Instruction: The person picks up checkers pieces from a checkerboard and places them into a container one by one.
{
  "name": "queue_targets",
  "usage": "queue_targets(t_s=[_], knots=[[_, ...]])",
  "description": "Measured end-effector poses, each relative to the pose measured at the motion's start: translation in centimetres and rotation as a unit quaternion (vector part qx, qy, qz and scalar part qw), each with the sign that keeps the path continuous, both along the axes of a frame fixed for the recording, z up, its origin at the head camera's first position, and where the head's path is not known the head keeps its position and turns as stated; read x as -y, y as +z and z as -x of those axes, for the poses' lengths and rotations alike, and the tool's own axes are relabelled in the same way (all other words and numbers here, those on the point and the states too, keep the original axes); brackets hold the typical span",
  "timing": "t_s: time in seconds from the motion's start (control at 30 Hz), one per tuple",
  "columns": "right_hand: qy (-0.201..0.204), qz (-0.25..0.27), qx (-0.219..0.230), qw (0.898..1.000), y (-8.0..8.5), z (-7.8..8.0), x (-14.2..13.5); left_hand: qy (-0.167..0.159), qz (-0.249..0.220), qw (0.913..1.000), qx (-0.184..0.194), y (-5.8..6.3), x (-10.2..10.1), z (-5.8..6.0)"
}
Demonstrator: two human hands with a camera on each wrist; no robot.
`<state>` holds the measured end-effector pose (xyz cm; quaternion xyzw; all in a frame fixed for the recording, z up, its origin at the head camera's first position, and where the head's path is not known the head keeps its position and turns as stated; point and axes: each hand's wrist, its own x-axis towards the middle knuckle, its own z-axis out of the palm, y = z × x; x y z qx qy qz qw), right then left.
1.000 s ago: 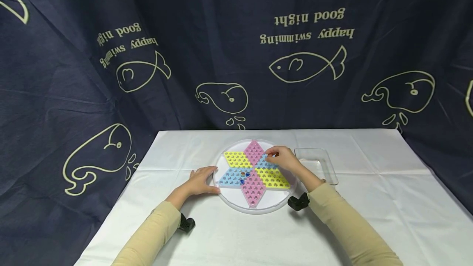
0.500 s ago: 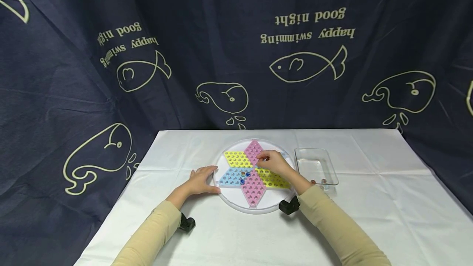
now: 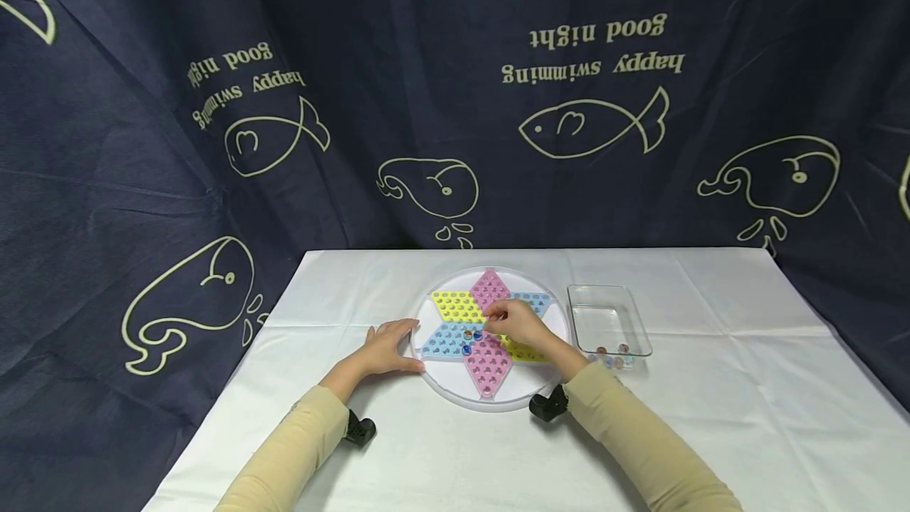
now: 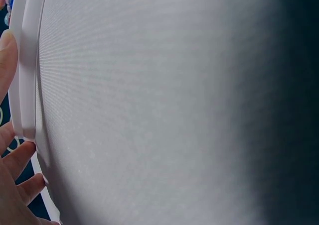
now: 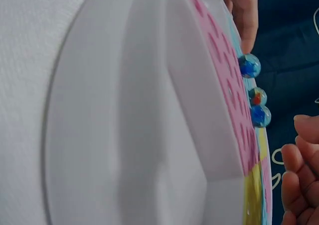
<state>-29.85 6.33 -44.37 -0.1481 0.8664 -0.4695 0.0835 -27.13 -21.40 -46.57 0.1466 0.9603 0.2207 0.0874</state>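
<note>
A round white Chinese checkers board [image 3: 444, 384] carries a star of pink, yellow and blue points. Two blue marbles, one of them this marble [image 3: 466, 350], and a reddish marble [image 3: 468, 334] sit near its centre. My left hand [image 3: 384, 348] rests against the left rim, thumb and fingers spread; the left wrist view shows its fingers [image 4: 20, 160] touching the edge. My right hand [image 3: 517, 322] hovers over the centre with fingertips drawn together, just right of the marbles. In the right wrist view its fingers [image 5: 291, 158] are bent beside the marbles; I cannot tell whether they hold one.
Right of the board stands a clear rectangular container [image 3: 610, 318] with several marbles [image 3: 613, 360] at its near end. A white cloth [image 3: 441, 457] covers the table. Behind hangs a dark blue curtain [image 3: 455, 101] with fish drawings.
My right hand has moved left and slightly nearer, from the far right blue point to the centre, uncovering that point and the container's marbles. My left hand has stayed at the rim.
</note>
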Motion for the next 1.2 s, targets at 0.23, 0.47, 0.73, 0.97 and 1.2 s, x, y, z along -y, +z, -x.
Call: queue_targets(t_s=[0.23, 0.47, 0.73, 0.97, 1.2], knots=[[0.001, -0.008, 0.013, 1.000, -0.6, -0.2, 0.4, -0.003, 0.004, 1.0000, 0.000, -0.1, 0.0, 0.0], [0.004, -0.027, 0.013, 1.000, -1.3, -0.3, 0.8, -0.004, 0.000, 1.0000, 0.001, 0.1, -0.1, 0.0], [-0.009, -0.073, -0.011, 0.997, -1.4, -0.5, 1.3, -0.003, -0.009, 0.9999, 0.005, 0.6, -0.2, -0.4], [-0.009, -0.081, -0.034, 0.996, -1.6, -0.7, 1.6, -0.005, -0.005, 1.0000, 0.004, 0.6, -0.1, -0.5], [-0.013, -0.078, -0.040, 0.996, -1.8, -0.6, 1.7, 0.000, -0.006, 1.0000, 0.004, 0.5, -0.1, -0.3]])
